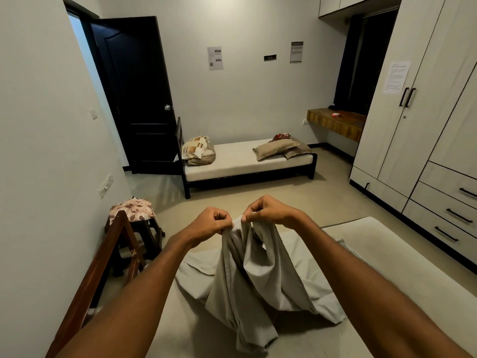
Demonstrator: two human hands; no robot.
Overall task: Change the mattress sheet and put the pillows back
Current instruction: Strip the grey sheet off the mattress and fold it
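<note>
Left hand (210,220): fingers curled, pinching the top edge of the grey sheet (254,277), raised above the near mattress (382,257).
Right hand (268,210): fingers curled, pinching the same edge of the grey sheet, just beside the left hand; the two hands almost touch.
Grey sheet: hangs bunched from both hands in long folds; its lower part lies crumpled on the near mattress, spreading to either side.
Near mattress: bare and pale, under both forearms, filling the bottom of the view.
Brown headboard (103,267): wooden rail running along the left side of the near mattress.
Stool (140,236): dark, on the floor beyond the headboard, left of the near mattress, with a floral cloth (133,209) lying on top.
Far bed (247,161): dark frame and bare pale mattress, across the floor from the near mattress, against the far wall.
Patterned pillows (197,151): heaped at the left end of the far bed.
Tan pillows (277,148): two lying at the right end of the far bed, a reddish cloth just behind them.
Door (131,94): dark, standing open, left of the far bed.
Wardrobe (423,112): pale, tall, right of the near mattress, a paper stuck on one door.
Wooden shelf (338,124): fixed between the wardrobe and the far bed.
</note>
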